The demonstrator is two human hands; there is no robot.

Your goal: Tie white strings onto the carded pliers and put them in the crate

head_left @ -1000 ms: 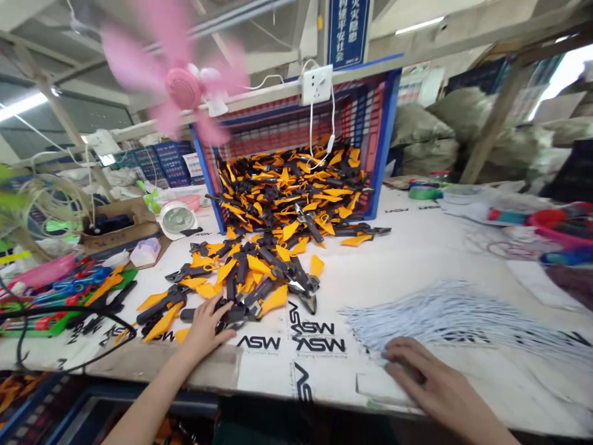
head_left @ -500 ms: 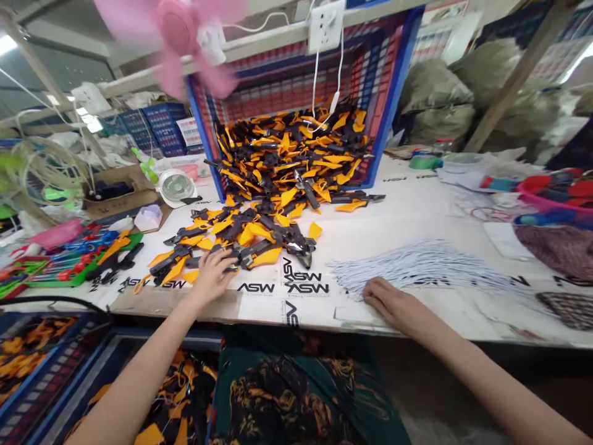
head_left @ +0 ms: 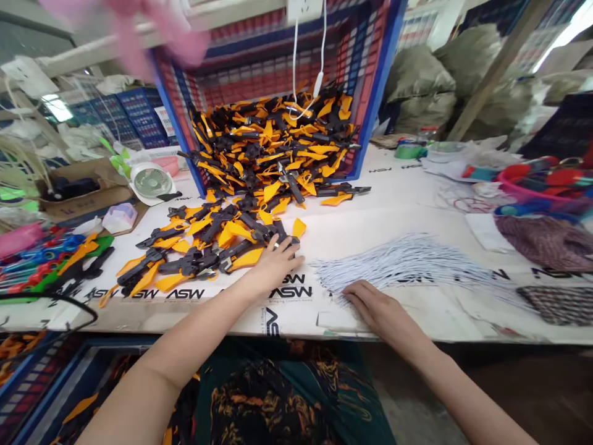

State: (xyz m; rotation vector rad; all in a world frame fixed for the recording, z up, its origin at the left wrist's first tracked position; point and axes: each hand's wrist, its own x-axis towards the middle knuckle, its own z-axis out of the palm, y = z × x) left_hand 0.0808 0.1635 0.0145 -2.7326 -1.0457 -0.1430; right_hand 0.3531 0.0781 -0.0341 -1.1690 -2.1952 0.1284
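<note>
My left hand (head_left: pixel 277 262) reaches over the right end of a loose heap of black-and-orange hand tools (head_left: pixel 231 235) with metal jaws. Its fingers are spread and touch the tools there; no firm grip shows. My right hand (head_left: pixel 373 303) lies low at the left end of a bundle of thin white strands (head_left: pixel 407 259), perhaps wire or ties. The fingers of that hand are curled together at the strand ends, and what is between them is hidden.
Behind the heap, a blue-rimmed crate (head_left: pixel 377 93) lies tipped toward me, full of the same tools. At left are a small white fan (head_left: pixel 152 181) and screwdrivers (head_left: pixel 41 266). A pink basket (head_left: pixel 532 188) and a knitted cloth (head_left: pixel 551 241) lie at right. A pink fan (head_left: pixel 139 31) spins above.
My left hand has moved right along the heap, from its front middle to its right end. My right hand stays at the strands' left end. The view has shifted slightly.
</note>
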